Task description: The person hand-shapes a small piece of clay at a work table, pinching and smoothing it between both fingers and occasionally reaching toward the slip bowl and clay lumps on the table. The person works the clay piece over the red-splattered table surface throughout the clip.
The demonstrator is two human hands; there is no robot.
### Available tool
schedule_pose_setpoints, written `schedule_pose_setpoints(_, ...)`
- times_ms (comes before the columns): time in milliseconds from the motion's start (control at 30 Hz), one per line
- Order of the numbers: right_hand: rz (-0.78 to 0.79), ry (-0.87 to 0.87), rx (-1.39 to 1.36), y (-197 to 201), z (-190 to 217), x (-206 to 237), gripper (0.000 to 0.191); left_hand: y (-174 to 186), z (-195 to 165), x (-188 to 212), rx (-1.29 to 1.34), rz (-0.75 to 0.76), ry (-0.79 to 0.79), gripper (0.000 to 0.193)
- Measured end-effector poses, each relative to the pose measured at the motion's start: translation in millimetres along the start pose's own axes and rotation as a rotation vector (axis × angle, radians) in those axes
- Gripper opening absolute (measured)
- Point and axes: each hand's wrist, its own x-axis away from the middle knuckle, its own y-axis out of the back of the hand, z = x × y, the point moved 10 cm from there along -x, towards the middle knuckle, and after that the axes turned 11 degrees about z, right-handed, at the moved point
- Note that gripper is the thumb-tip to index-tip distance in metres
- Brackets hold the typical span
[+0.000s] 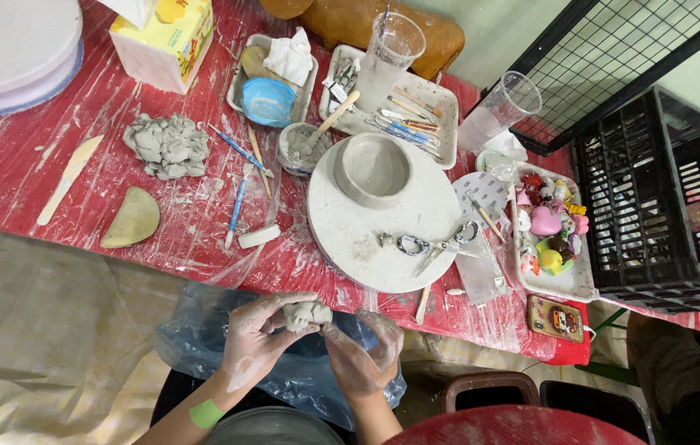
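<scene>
My left hand (258,336) and my right hand (362,350), both smeared with wet clay, hold a small grey clay lump (307,314) between their fingertips, just below the table's near edge and above a blue plastic bag (193,330) on my lap. A green band (206,413) circles my left wrist. On the round white turntable (358,239) in front of me stands a grey clay bowl (374,168), with a metal loop tool (416,245) lying beside it.
The red table under clear plastic (29,165) carries a clay pile (169,145), wooden ribs (132,218), a slip cup with a stick (301,147), tool trays (416,99), two clear cups (389,58), a tissue box (165,37) and a tray of small figures (549,231). A black crate (655,198) stands right.
</scene>
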Motion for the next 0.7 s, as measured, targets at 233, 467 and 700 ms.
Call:
schedule_pose_setpoints(233,0.293,-0.591,-1.15,-59.9,-61.0,12.4,0.037,-4.3,-34.8,-5.4,-0.267,0.065,-0.128,0.053)
schedule_pose_setpoints(467,0.511,-0.586,-1.505,-81.2,-55.4,16.8,0.023,-5.4,-20.6,-6.2,-0.242,0.219,-0.006,0.091)
schedule_pose_setpoints(700,0.407,-0.786,-1.553,-95.3,-55.4,36.6,0.039,1.6,27.7,-2.0,0.235,0.119,0.211,0.055)
